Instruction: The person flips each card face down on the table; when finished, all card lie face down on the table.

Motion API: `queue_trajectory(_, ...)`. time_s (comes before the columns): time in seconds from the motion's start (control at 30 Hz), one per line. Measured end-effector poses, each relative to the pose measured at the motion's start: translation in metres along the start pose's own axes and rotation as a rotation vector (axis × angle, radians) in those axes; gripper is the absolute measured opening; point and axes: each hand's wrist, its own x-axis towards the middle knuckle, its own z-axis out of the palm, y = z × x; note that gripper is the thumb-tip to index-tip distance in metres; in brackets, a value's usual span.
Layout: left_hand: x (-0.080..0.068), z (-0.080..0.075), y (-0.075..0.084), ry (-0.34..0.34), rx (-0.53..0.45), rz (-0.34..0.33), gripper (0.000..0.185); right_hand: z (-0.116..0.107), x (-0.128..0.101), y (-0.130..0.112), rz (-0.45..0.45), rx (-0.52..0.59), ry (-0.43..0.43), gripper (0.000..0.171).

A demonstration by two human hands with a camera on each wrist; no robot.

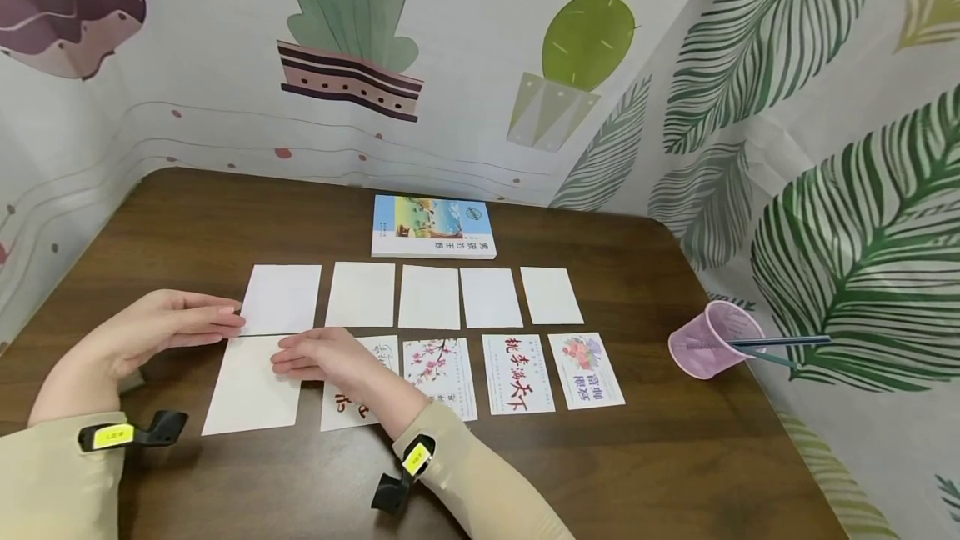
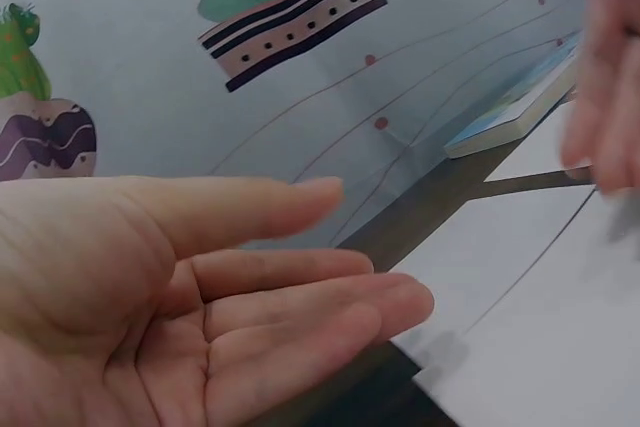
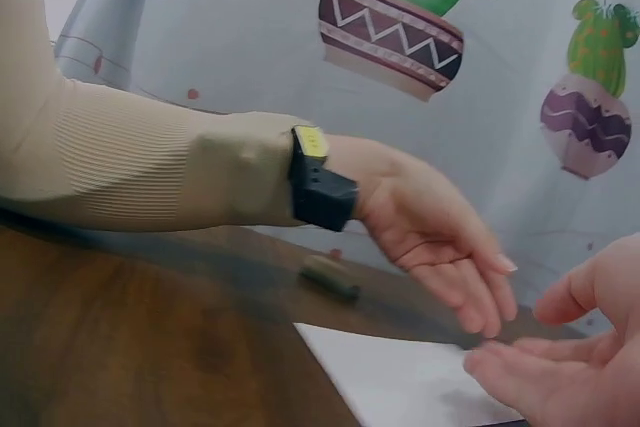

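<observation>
A person in beige sleeves works over two rows of cards on a dark wooden table (image 1: 637, 457). The blank card (image 1: 251, 386) at the near left end of the front row lies directly beneath and between both hands, its long axis running away from the person. The left hand (image 1: 161, 325) hovers at the card's far left corner, fingers straight and relaxed, tips about level with its far edge, holding nothing. The right hand (image 1: 330, 354) rests flat with extended fingers on the card's right edge, partly covering the printed card (image 1: 352, 394) beside it; it is the nearer of the two.

The head view alone shows the layout: five blank cards behind, printed cards in front, a book (image 1: 433, 227) beyond them and a pink cup (image 1: 708, 340) lying near the right edge. The left wrist view shows the open palm (image 2: 200, 317) above the white card (image 2: 520, 327); whether fingertips touch paper cannot be told there.
</observation>
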Motion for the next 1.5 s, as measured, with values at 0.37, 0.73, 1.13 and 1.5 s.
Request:
queue_trajectory(0.37, 0.018, 0.041, 0.020, -0.107, -0.036, -0.136, 0.057, -0.061, -0.020, -0.010, -0.012, -0.022, 0.035, 0.033)
queue_trajectory(0.73, 0.039, 0.080, 0.031, -0.092, -0.072, -0.220, 0.056, -0.113, -0.035, -0.010, 0.033, -0.066, 0.108, 0.038)
queue_trajectory(1.13, 0.039, 0.095, 0.037, -0.081, -0.050, -0.236, 0.055, -0.125, -0.048, -0.012, 0.075, -0.066, 0.114, 0.039)
queue_trajectory(1.5, 0.045, 0.101, 0.038, -0.077, -0.066, -0.238, 0.056, -0.122, -0.049, -0.011, 0.072, 0.022, 0.147, 0.034)
